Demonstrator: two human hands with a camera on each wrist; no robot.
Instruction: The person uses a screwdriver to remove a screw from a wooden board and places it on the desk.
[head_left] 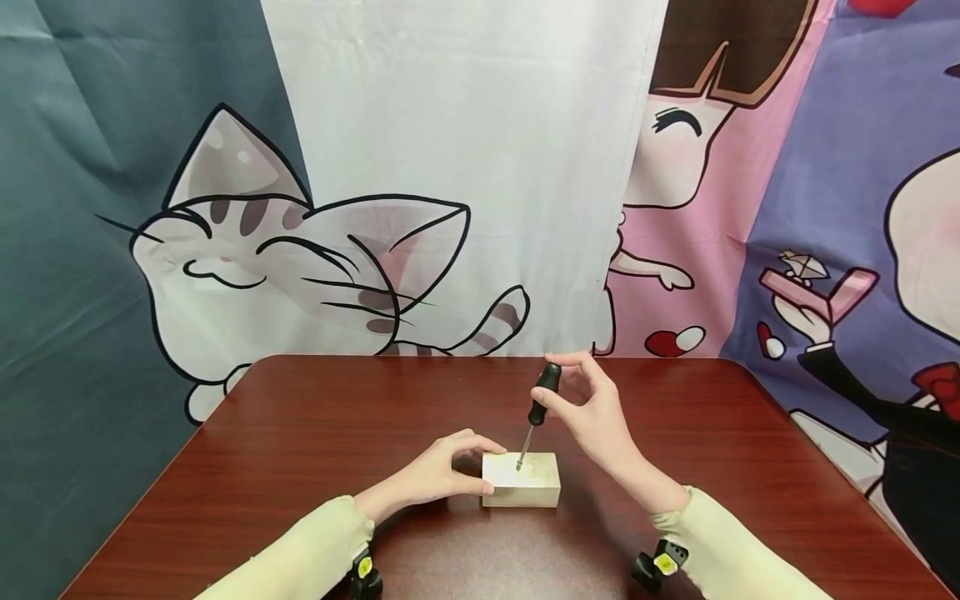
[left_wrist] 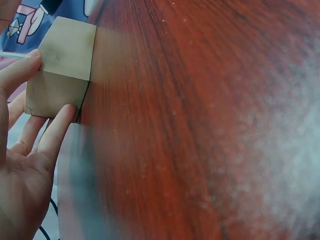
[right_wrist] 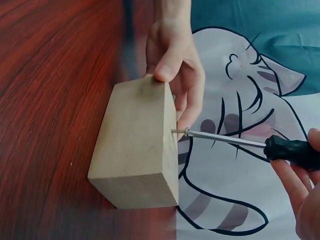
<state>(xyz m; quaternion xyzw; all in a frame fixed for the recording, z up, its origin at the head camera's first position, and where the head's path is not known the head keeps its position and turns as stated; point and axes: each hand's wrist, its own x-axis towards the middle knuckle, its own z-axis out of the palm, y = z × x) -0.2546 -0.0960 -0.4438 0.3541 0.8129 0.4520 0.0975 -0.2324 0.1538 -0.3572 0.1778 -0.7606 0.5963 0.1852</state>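
A pale wooden block (head_left: 521, 497) lies flat on the brown table. My left hand (head_left: 431, 471) grips its left end, thumb at the near side and fingers at the far side. A screw (right_wrist: 178, 131) stands partway out of the block's top face. My right hand (head_left: 592, 408) holds a screwdriver (head_left: 545, 392) by its black handle, between the thumb and fingertips. The metal shaft slants down to the left, its tip at the screw's head. In the left wrist view, fingers (left_wrist: 60, 130) touch the block's end.
The wood-grained table (head_left: 337, 408) spreads around the block on every side. Behind it hangs a cloth backdrop (head_left: 480, 108) with a cartoon cat and figures. Dark wrist-worn devices (head_left: 663, 562) sit by both sleeves.
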